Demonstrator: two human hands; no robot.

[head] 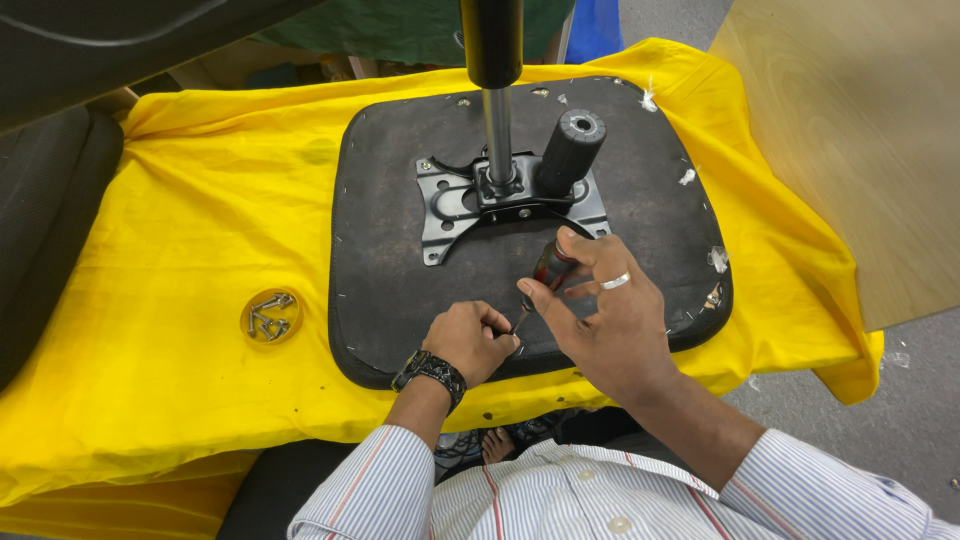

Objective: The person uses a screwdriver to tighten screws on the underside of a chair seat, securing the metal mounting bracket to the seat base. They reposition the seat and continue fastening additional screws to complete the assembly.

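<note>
A dark upturned chair seat point(400, 250) lies on a yellow cloth. A black metal mounting plate point(455, 205) with a chrome gas cylinder point(497, 130) and a black knob point(572, 150) sits on its middle. My right hand point(600, 315) grips a screwdriver point(548, 272) with a red and black handle, tip pointing down at the seat's near edge. My left hand point(468, 340), wearing a black wristband, is closed around the screwdriver's tip area, where a small screw may be pinched.
A small round yellow lid point(271, 316) holding several screws rests on the yellow cloth point(200, 220) left of the seat. A wooden board point(860, 130) stands at the right. A black chair part point(50, 200) lies at the left.
</note>
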